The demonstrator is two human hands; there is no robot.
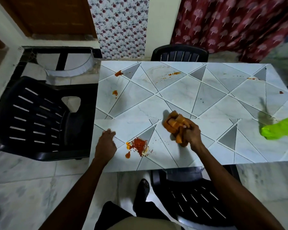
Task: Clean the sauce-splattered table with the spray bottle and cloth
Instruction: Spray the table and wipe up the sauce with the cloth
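A white table [206, 100] with a grey triangle pattern carries red-orange sauce. The biggest mess [138, 146], with red flakes, lies near the front edge between my hands. Smaller spots sit at the far left [118, 73], left of centre [115, 92], far centre [175, 73] and far right [252, 78]. My right hand [190, 133] grips a bunched orange cloth [174, 124] pressed on the tabletop, right of the big mess. My left hand [106, 143] rests flat near the table's front left corner, fingers apart. A bright green object [279, 130], blurred, lies at the right edge; I cannot tell whether it is the spray bottle.
Black plastic chairs stand at the left [38, 117], at the far side [179, 53] and in front, tucked under the table [194, 196]. A red patterned curtain [236, 22] hangs behind on the right. My foot [142, 186] is on the tiled floor.
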